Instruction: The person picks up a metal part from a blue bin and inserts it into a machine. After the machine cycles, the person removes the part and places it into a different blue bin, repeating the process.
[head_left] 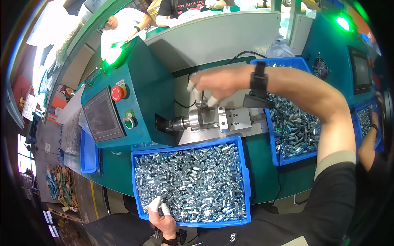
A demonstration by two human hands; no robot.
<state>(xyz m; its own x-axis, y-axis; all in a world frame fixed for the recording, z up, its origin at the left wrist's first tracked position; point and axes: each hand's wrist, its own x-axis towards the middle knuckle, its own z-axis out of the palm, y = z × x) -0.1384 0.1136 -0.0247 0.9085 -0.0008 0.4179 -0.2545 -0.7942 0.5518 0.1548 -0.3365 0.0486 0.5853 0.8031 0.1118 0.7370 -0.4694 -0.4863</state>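
Note:
My left hand (163, 221), with white covers on two fingertips, is at the near left corner of a blue tray (247, 184) heaped with small shiny metal pieces (193, 180). Its fingers are bent close together among the pieces; what lies between them cannot be made out. Over a metal clamping fixture (230, 119) reaches my right hand (217, 84), smeared by motion, its covered fingertips pointing down. Whether it holds anything is unclear. Left of the fixture, a round metal chuck (182, 123) extends from a green machine (150, 90).
The machine carries a dark screen (103, 117), a red stop button (117, 93) and a glowing green lamp (113, 55). A second blue tray (273, 141) of metal pieces stands right. Behind rises a grey panel (221, 37), with people beyond. Another person's arm (368, 143) is far right.

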